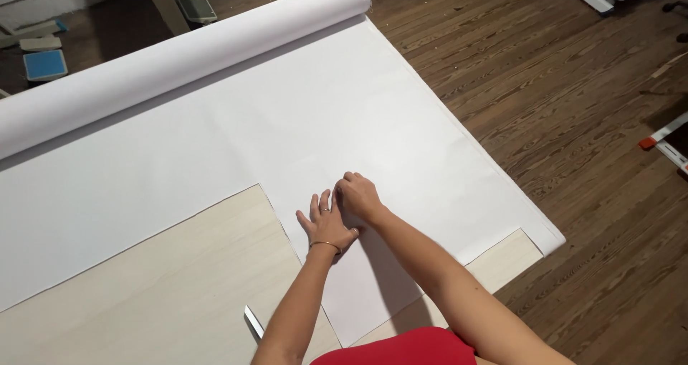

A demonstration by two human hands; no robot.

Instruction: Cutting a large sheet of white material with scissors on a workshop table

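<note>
A wide white sheet [301,121] lies unrolled over a pale wooden table [165,293], with its roll [172,57] at the far edge. My left hand [326,225] rests flat on the sheet, fingers spread, a bracelet on the wrist. My right hand [360,196] sits just right of it, fingers curled down against the sheet, touching the left hand. Whether it pinches anything is hidden. A thin metal blade or ruler end [254,322] lies on the table near my left forearm.
Dark wooden floor [573,121] lies right of the table. The sheet's corner [552,239] hangs over the table's right edge. A blue-topped box [44,65] and other items sit on the floor at the far left. A white bar with an orange end [663,139] is at the right.
</note>
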